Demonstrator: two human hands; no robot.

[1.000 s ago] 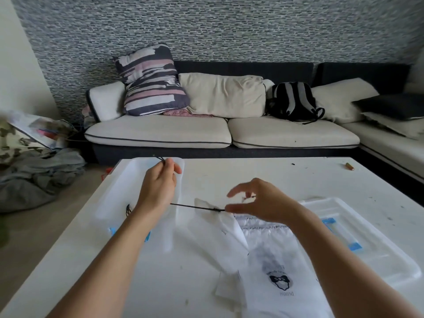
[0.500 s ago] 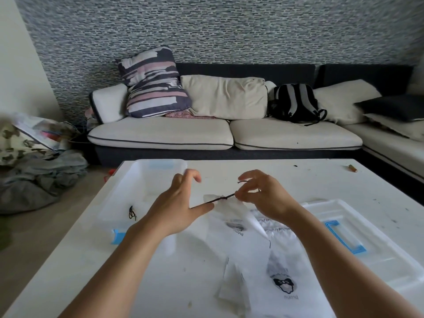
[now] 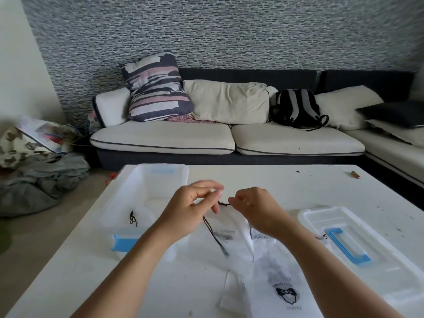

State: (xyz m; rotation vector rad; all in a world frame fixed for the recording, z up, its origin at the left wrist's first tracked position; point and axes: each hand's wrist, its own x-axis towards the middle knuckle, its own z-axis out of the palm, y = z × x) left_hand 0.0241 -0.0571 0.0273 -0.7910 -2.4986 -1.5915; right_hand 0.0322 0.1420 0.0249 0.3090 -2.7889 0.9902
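Observation:
Over the white table (image 3: 275, 187) my left hand (image 3: 190, 212) and my right hand (image 3: 254, 207) are close together, both pinching a thin black cord (image 3: 223, 204). A short stretch of cord runs between the fingertips. One loose end hangs down from my left hand (image 3: 215, 237) towards the table. Below the hands lie white plastic bags with a dark printed logo (image 3: 286, 294). How the cord goes through the fingers is hidden.
A clear plastic box (image 3: 149, 191) with a blue clip stands at the left and holds a small black knotted cord (image 3: 133, 218). Its lid with a blue handle (image 3: 346, 244) lies at the right. Beyond the table is a sofa with cushions and a backpack (image 3: 296, 109).
My hands have come together from wide apart. The cord, stretched taut between them before, is now short between the fingertips, with a loose end hanging under my left hand.

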